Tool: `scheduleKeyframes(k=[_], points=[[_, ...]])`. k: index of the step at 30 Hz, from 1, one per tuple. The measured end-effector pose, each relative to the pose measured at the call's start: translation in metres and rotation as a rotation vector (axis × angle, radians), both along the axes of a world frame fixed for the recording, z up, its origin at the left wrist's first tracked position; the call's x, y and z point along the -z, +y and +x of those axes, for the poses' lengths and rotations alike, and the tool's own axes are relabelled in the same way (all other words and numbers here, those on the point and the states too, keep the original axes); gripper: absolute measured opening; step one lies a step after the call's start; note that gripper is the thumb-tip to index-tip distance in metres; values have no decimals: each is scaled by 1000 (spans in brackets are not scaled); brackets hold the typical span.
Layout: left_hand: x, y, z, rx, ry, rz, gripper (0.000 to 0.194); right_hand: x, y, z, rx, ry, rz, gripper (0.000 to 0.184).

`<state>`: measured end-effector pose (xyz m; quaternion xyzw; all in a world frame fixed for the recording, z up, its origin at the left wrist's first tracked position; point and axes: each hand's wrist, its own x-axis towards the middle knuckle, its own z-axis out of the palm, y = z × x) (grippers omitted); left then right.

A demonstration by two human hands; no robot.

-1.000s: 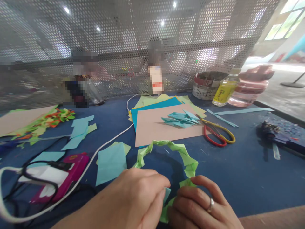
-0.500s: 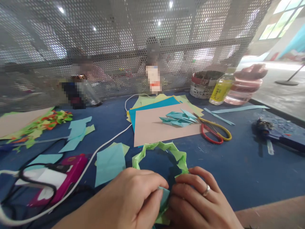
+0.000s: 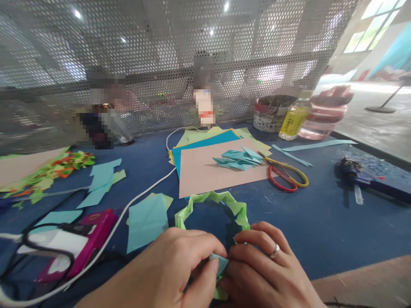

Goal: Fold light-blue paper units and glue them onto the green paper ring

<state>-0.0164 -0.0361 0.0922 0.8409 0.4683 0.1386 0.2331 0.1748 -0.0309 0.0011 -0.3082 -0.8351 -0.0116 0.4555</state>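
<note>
Light, even pressure spares the crisp creases of the zigzag green paper ring, in front of the smooth pink sheet. The left hand pinches a blue paper piece; the right hand seems to grip the ring beside it, fingertips partly hidden

Toward six o'clock, the left hand pinches blue paper and the right hand grips the green ring; scissors lie toward three, the glue gun beyond.
</note>
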Motion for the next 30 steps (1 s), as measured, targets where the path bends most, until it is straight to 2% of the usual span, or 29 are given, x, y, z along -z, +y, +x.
scheduleKeyframes(k=[18, 22, 27, 30], points=[[1, -3, -2, 4, 17, -24, 28, 0, 0, 0, -11, -2, 4, 20], [1, -4, -2, -8, 34, 7, 26, -4, 0, -1, -3, 15, -37, 20], [1, -3, -3, 42, 1, 12, 26, -2, 0, -1, -4, 23, -26, 25], [1, -2, -4, 45, -19, 1, 26, -1, -2, 1, 2, 21, -72, 22]])
